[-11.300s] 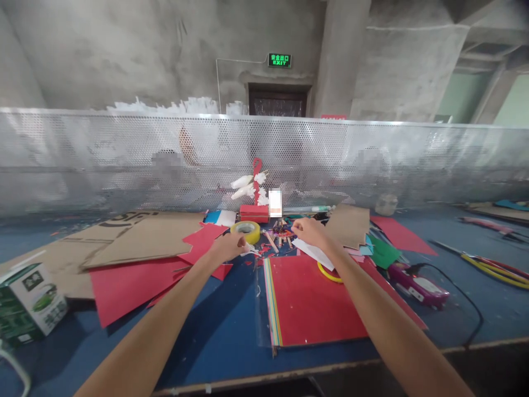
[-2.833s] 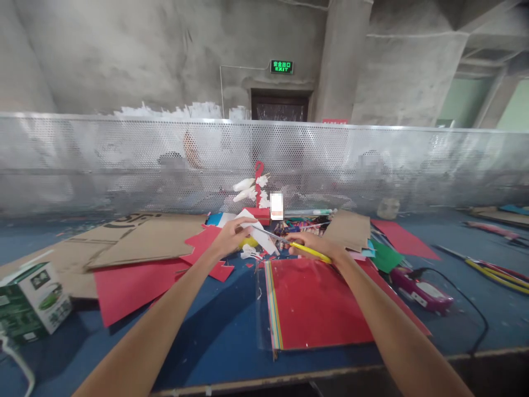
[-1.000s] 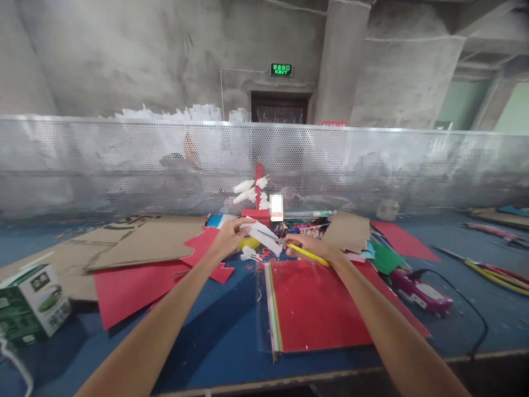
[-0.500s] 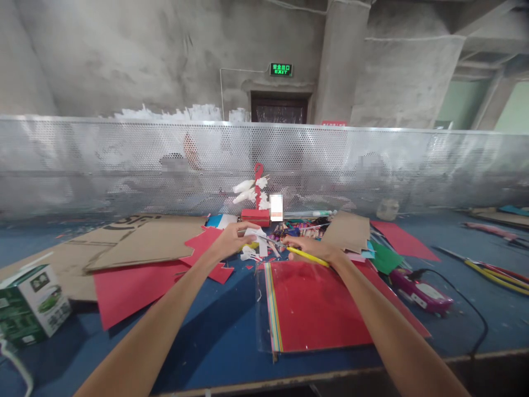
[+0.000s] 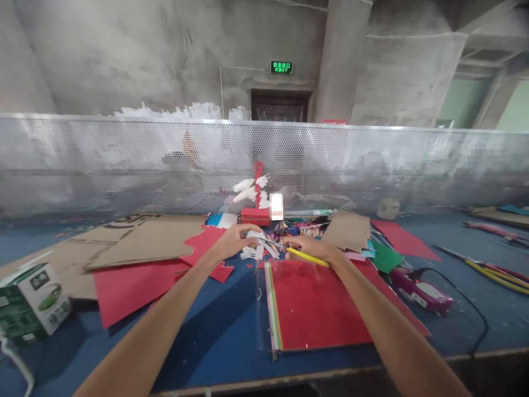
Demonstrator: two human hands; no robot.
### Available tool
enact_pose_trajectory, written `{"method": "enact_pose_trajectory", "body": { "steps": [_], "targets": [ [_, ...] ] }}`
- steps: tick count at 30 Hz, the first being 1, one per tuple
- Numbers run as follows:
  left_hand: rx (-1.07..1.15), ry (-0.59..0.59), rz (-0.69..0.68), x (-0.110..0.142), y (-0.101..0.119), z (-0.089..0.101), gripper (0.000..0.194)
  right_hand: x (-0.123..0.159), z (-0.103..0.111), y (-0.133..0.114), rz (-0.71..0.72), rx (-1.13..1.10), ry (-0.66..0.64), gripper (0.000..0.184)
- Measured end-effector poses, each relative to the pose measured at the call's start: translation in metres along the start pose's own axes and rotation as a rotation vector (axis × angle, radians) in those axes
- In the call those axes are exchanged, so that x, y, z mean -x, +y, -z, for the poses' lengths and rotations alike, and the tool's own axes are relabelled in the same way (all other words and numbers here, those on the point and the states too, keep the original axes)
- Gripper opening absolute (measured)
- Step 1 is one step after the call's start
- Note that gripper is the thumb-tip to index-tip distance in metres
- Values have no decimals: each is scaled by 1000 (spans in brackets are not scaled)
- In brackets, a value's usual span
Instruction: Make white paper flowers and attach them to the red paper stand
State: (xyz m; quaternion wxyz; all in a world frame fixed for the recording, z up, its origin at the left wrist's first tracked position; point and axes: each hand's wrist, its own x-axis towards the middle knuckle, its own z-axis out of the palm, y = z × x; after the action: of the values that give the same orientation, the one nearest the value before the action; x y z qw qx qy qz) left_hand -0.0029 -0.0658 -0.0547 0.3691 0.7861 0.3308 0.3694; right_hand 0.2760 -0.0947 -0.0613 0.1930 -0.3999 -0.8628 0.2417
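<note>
Evidently to bring paper and blades together, the left hand [image 5: 235, 240] has its grip pinched on white paper [image 5: 256, 237] near twelve o'clock, while the right hand [image 5: 306, 248] has its grip closed around yellow-handled scissors [image 5: 309, 257], their blades pointing toward ten o'clock. Both work just beyond the stack of red sheets [image 5: 322, 309] on the counter [image 5: 206, 342], probably because its far edge leaves room there, with the red box [image 5: 255, 216] at twelve o'clock, beyond the paper.
</note>
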Motion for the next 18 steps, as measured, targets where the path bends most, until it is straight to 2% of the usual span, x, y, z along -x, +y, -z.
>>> {"method": "enact_pose_trajectory", "body": {
  "steps": [5,12,18],
  "targets": [
    [-5,-3,2,-1,-1,-1,42,0,1,0,-35,88,11,42],
    [-31,-2,-19,-2,-7,0,40,2,3,-7,-38,71,13,39],
    [-55,-12,-27,-3,-13,1,41,5,6,-12,-32,21,-23,26]
  ]
}}
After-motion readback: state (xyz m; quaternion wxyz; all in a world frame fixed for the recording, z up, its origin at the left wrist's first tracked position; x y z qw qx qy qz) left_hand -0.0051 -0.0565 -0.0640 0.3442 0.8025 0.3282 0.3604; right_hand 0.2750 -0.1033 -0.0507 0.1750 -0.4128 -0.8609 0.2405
